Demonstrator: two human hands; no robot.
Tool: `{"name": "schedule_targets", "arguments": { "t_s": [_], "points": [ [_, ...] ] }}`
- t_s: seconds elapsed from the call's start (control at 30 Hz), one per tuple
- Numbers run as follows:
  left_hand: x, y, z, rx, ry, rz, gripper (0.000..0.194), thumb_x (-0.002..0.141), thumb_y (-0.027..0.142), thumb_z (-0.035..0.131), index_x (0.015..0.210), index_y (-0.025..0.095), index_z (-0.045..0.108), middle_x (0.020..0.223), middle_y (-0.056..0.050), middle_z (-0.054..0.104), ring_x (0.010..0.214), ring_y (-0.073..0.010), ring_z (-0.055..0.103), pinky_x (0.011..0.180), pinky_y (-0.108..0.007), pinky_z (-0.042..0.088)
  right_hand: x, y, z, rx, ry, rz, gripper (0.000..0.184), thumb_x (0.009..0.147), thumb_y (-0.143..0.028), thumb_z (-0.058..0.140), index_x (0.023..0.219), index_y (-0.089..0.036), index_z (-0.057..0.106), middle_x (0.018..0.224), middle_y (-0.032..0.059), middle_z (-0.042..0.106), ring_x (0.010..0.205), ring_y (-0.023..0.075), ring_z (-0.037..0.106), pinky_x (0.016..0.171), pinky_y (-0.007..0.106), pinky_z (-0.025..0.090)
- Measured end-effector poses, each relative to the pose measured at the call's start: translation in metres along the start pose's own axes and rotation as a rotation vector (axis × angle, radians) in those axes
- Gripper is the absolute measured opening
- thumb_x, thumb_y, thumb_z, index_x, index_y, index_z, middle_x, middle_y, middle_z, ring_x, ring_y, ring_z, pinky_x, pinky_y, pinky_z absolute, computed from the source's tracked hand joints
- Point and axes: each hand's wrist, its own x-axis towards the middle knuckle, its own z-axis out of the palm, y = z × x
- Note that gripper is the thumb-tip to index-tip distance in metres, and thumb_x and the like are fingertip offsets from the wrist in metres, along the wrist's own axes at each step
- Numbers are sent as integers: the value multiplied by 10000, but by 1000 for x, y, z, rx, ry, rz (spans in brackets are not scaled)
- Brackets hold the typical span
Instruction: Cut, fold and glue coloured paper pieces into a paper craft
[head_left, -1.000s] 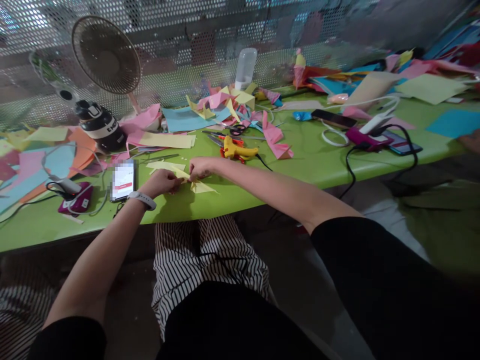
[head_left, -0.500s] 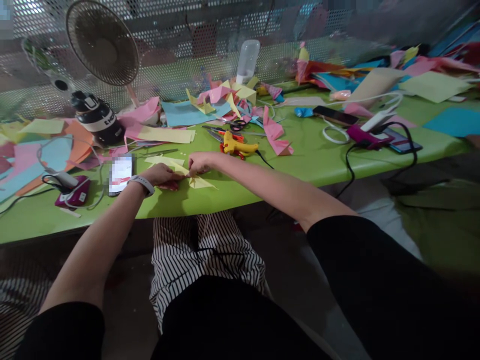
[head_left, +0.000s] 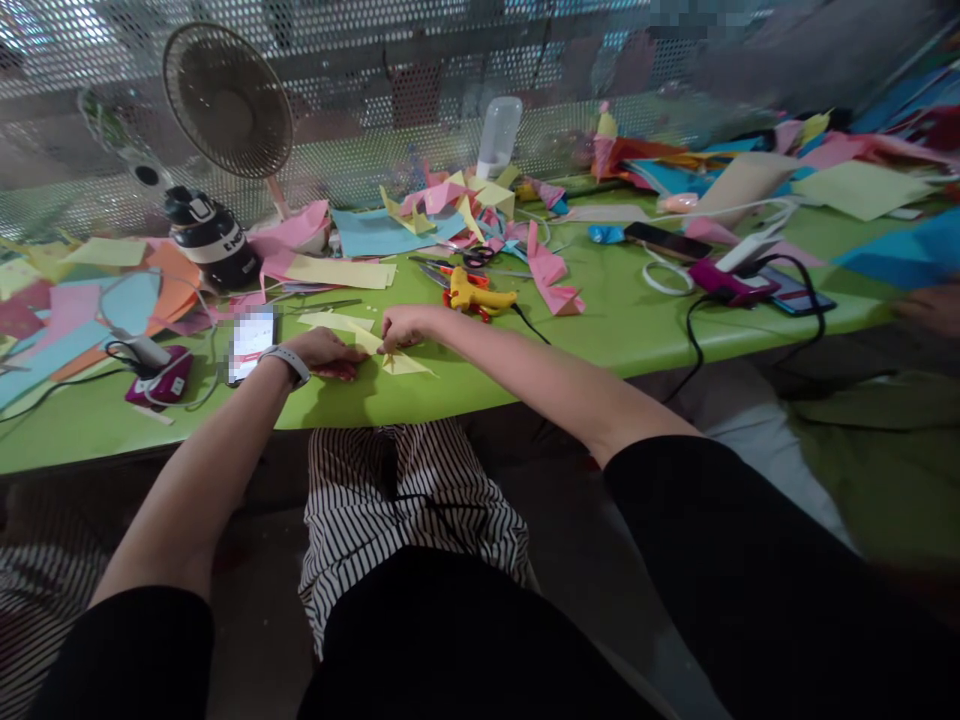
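Both of my hands meet over a folded piece of yellow paper (head_left: 407, 364) close to the table's front edge. With thumb and fingers, my left hand (head_left: 327, 352) pinches the paper's left side; a pale watch band circles that wrist. My right hand (head_left: 406, 328) is closed with its fingertips pressed on the same paper from above. Beneath and behind them lies a flat yellow paper strip (head_left: 337, 321). Just beyond my right hand rest a yellow glue gun (head_left: 480, 292) and scissors with black handles (head_left: 478, 257).
A phone (head_left: 253, 342) and a purple power socket (head_left: 161, 377) lie left. Behind stand a black bottle (head_left: 214, 240) and a fan (head_left: 229, 100). Coloured papers cover the back of the green table (head_left: 465, 370). At far right, another person's hand (head_left: 934, 308) is near blue paper (head_left: 904, 250).
The whole view has shifted slightly. My hands keep nearly the same place on the yellow paper. Another person's hand has come into view at the right, and the blue paper there is raised.
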Motion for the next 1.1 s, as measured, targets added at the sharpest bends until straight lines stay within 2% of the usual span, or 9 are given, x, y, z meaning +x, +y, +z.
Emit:
{"name": "schedule_targets", "arguments": {
  "t_s": [0.27, 0.4, 0.57, 0.7, 0.8, 0.9, 0.97, 1.03, 1.1],
  "points": [
    [-12, -1, -7, 117, -28, -90, 257, 714, 272, 818, 535, 137, 694, 554, -98, 677, 491, -135, 598, 488, -217, 415, 1, -1, 3, 26, 26, 18, 157, 810, -196, 757, 721, -112, 657, 594, -33, 504, 554, 84, 422, 530, 239, 330],
    [-17, -11, -12, 62, -3, -57, 248, 683, 283, 846, 551, 129, 705, 580, -90, 687, 489, -110, 574, 483, -206, 401, 4, 3, 4, 28, 54, 1, 164, 800, -220, 776, 731, -116, 670, 627, -15, 547, 581, 96, 451, 550, 245, 350],
    [-18, -21, -14, -47, -12, 17, 254, 657, 313, 869, 567, 142, 705, 591, -76, 705, 508, -119, 618, 469, -190, 437, 3, 8, 10, 36, 155, -6, 119, 818, -229, 762, 816, -125, 706, 772, 43, 672, 665, 117, 550, 605, 240, 392],
    [-22, -24, -16, -101, 29, 65, 312, 708, 421, 837, 609, 150, 718, 603, -94, 720, 494, -135, 642, 462, -197, 478, -4, 11, 16, 42, 267, -18, 58, 824, -196, 720, 827, -137, 721, 861, 66, 715, 718, 138, 597, 626, 252, 401],
    [-26, -25, -17, -171, 49, 95, 393, 765, 534, 768, 716, 145, 739, 702, -126, 754, 566, -159, 693, 504, -209, 519, -11, 12, 17, 46, 325, -34, 49, 827, -161, 686, 796, -138, 716, 860, 73, 720, 724, 143, 607, 635, 261, 401],
    [-28, -22, -12, -332, -33, 150, 505, 812, 627, 677, 876, 129, 728, 882, -174, 774, 743, -208, 747, 612, -249, 577, -19, 9, 15, 49, 382, -45, 86, 887, -176, 630, 856, -137, 700, 926, 88, 720, 748, 142, 603, 645, 266, 401],
    [-27, -17, -4, -457, -97, 201, 516, 824, 623, 670, 988, 134, 695, 990, -180, 766, 859, -234, 749, 702, -304, 604, -25, 4, 15, 36, 432, -59, 111, 930, -200, 588, 918, -139, 681, 977, 101, 711, 770, 146, 594, 651, 271, 397],
    [-25, -11, 6, -558, -123, 268, 451, 828, 559, 705, 1023, 154, 668, 1009, -146, 762, 892, -226, 740, 756, -335, 608, -29, -1, 17, -11, 505, -90, 108, 939, -197, 573, 947, -140, 664, 1007, 108, 698, 791, 154, 584, 655, 275, 388],
    [-20, -5, 16, -633, -117, 356, 336, 830, 456, 742, 978, 164, 663, 963, -92, 759, 856, -183, 729, 773, -302, 596, -32, -5, 22, -86, 601, -139, 107, 939, -183, 559, 953, -142, 656, 1022, 108, 685, 815, 164, 574, 653, 280, 373]
  ]
}}
